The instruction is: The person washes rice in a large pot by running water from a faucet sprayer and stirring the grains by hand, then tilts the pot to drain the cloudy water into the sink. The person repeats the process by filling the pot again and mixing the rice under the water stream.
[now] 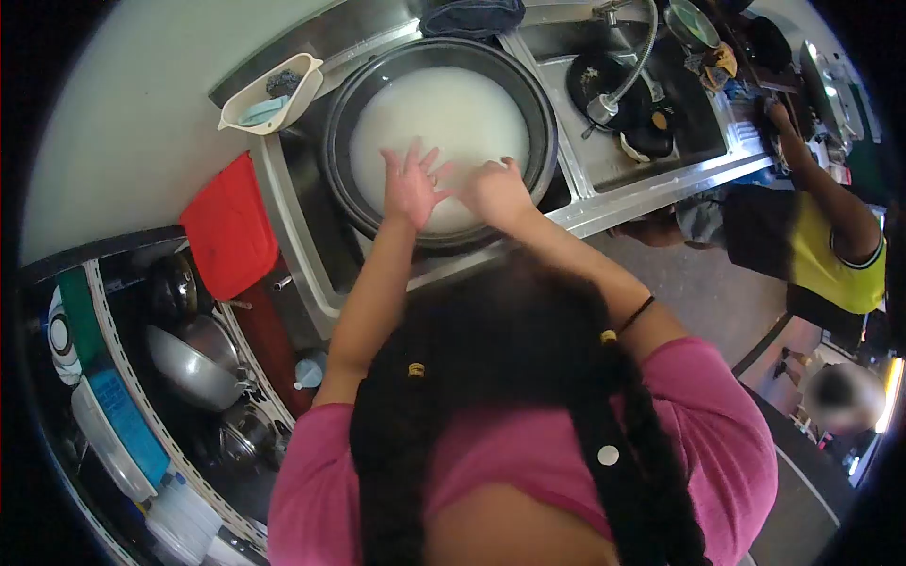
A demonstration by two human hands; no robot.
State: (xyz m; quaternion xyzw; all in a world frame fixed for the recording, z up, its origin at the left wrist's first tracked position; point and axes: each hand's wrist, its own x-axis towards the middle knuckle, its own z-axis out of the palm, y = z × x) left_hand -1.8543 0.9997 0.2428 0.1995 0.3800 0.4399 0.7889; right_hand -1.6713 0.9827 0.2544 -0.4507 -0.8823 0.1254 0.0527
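A large dark round basin [545, 141] sits in the left sink, filled with cloudy white liquid [444, 108]. Over the near part of the liquid, my left hand [411, 186] is open, palm up, its fingers spread and nothing in them. Beside it, my right hand [498, 195] is closed, with the fingers curled inward. Whatever those fingers may hold is hidden from this angle. Both hands appear above the surface, inside the basin's rim.
A cream tub [304, 85] with scrubbers stands at the upper left, above a red board [229, 226]. Pans [604, 80] lie in the right sink under a spray tap [604, 106]. Pots [193, 363] fill the left shelves. A person in yellow [840, 259] works at right.
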